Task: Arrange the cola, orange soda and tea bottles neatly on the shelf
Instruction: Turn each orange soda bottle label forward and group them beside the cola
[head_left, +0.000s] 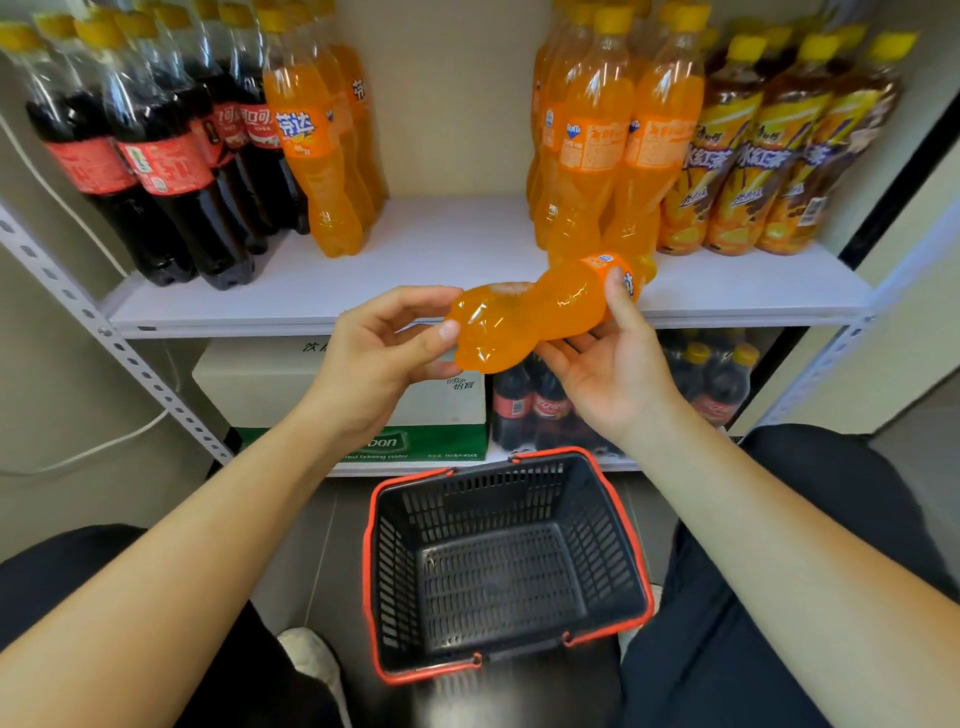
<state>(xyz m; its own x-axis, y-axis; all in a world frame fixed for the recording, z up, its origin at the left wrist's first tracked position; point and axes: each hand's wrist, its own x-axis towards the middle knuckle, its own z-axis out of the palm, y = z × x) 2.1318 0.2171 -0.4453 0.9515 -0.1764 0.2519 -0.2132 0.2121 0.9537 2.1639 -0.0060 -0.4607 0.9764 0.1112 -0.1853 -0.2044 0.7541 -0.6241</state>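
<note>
Item held: one orange soda bottle (535, 312), lying sideways in the air just off the front edge of the shelf (457, 244), right of its middle. The base points toward the person's left and the label end toward the right.
Left hand (384, 358): thumb and curled fingers pinch the bottle's base.
Right hand (613, 364): palm up beneath the body, thumb curled over the label, gripping.

On the shelf, left end to right end, all upright:
- cola bottles (156, 171), dark, with red labels and yellow caps
- left orange sodas (317, 166), in single file
- a stretch of white board at the middle
- right orange sodas (597, 150), clustered
- tea bottles (769, 161), at the right end

Lower board: a white-and-green carton (332, 400) at left, with wrapped cola packs (540, 405) beside it.

Floor — a black basket (602, 530) with a red rim sits between the person's knees. Its slotted bottom shows in full.
</note>
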